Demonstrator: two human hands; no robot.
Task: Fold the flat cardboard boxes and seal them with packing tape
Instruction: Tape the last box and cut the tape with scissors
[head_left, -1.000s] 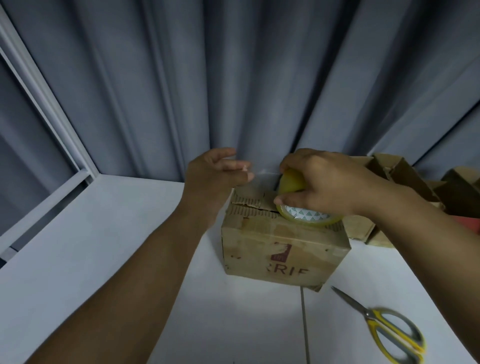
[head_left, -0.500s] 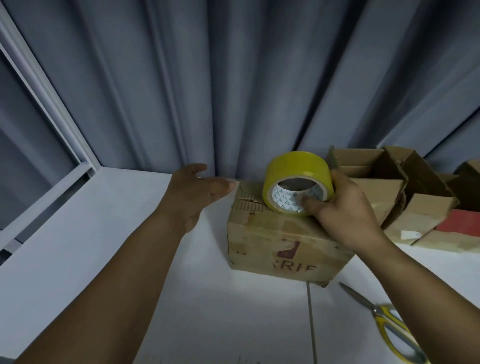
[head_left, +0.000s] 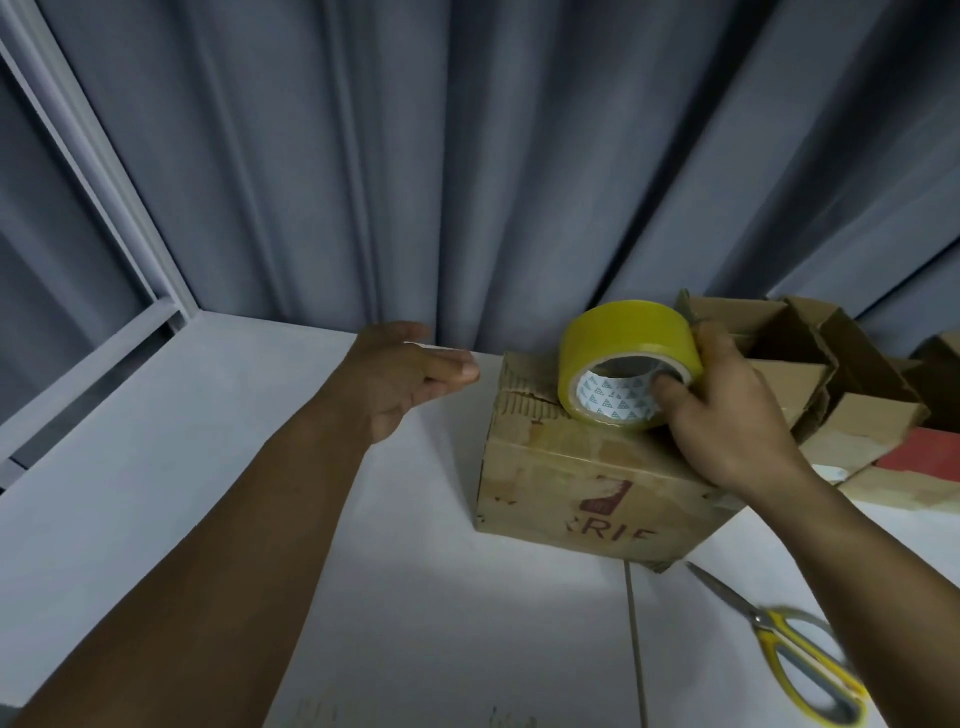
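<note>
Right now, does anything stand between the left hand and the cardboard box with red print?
Nothing visible does. The left hand is open beside the box, near its upper left corner, a gap between them. The right hand grips the tape roll on the box top, further right.

A white counter (head_left: 234, 493) fills the lower part of the view, with a thin dark seam (head_left: 636, 649) running from its near edge toward the middle. A closed cardboard box (head_left: 587, 499) with worn red print on its front stands on the counter at the far end of that seam. Scissors (head_left: 779, 639) with yellow handles, partly blurred, lie near the box's front right corner, blades pointing toward it. Behind and to the right sit several open cardboard boxes (head_left: 810, 364) in a cluster.
</note>
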